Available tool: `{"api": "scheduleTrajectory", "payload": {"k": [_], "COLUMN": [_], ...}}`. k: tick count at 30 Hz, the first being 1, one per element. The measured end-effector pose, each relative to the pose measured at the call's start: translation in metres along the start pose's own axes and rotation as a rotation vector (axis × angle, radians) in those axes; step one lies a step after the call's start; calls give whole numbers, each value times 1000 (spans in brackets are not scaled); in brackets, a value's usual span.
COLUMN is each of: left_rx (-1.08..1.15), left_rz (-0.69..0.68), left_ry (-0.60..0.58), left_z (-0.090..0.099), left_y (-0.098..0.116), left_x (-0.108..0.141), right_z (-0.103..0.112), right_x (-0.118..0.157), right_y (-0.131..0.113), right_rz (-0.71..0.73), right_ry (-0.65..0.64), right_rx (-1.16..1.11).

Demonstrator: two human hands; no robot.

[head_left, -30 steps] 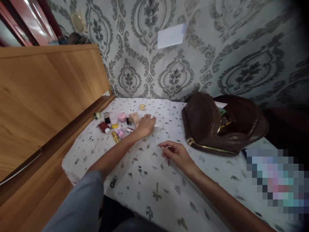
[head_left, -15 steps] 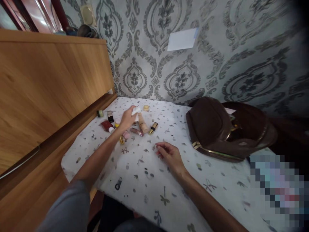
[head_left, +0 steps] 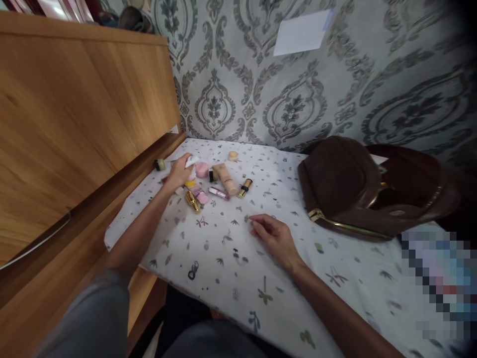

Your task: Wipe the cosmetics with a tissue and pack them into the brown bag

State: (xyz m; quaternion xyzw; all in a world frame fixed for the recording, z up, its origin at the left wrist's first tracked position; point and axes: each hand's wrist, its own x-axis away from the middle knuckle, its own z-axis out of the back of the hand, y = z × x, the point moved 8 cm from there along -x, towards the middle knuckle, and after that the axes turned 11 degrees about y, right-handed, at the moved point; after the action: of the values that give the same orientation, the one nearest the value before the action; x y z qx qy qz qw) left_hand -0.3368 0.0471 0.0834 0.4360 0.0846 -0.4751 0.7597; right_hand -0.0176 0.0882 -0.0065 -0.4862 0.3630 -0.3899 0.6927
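My left hand is closed on a crumpled white tissue, above the left side of a group of cosmetics. Beneath and beside it are a yellow item, partly covered, and a pink round item. Close by lie a gold lipstick tube, a lip gloss tube, a beige cosmetic tube and a gold-and-black tube. My right hand rests on the patterned cloth, fingers loosely bent and somewhat apart, with nothing visible in them.
A brown leather bag stands open on the right. A wooden cabinet borders the left side, and a patterned wall rises behind. A small cream round item and a green-lidded jar lie at the back.
My left hand has moved left with the tissue, from beside the beige tube, uncovering the pink round item. My right hand stays at its place on the cloth. The view has tilted down slightly.
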Motion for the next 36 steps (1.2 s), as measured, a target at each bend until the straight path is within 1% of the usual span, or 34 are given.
{"api": "scheduleTrajectory", "payload": {"k": [3,5,7,10,13,15,17,19,21,22,23,25,26,27,29,31,34,36], "left_rx": [-145,-217,-244,-287,-339,-360,-372,-338,-140,27,225,506,592,645,681,634,460,322], "left_rz": [-14,-33,-65,-117,-121,-113,-115,-109,-54,-2,64,214,240,232,147,11,-157,-249], "left_ry": [-9,-51,-120,-244,-332,-365,-373,-333,-271,-241,-247,-300,-351,-396,-470,-467,-395,-377], "left_z": [16,19,15,-2,-16,-19,-18,-12,-6,-4,-6,-18,-27,-35,-47,-52,-54,-57], "left_y": [-19,-27,-29,-27,-27,-28,-28,-22,-8,2,14,39,56,74,107,129,143,150], "left_x": [-11,-14,-11,-1,7,7,6,5,12,19,31,61,78,94,121,137,147,151], "right_z": [1,1,2,2,3,3,3,3,3,3,3,1,-1,-4,-9,-11,-8,-3], "right_x": [0,0,-1,-1,-1,-2,-2,-1,0,1,2,5,6,7,9,7,3,2], "right_y": [0,1,1,2,4,4,2,-1,-4,-5,-7,-8,-9,-10,-13,-13,-10,-9], "right_rz": [-11,-19,-22,-16,-10,2,29,62,88,93,93,78,68,61,58,59,60,85], "right_ry": [2,9,12,6,2,1,3,4,3,4,6,-7,-25,-47,-92,-109,-61,-9], "right_rx": [-1,-4,4,15,39,71,99,112,115,115,108,51,-5,-71,-183,-222,-213,-189]}}
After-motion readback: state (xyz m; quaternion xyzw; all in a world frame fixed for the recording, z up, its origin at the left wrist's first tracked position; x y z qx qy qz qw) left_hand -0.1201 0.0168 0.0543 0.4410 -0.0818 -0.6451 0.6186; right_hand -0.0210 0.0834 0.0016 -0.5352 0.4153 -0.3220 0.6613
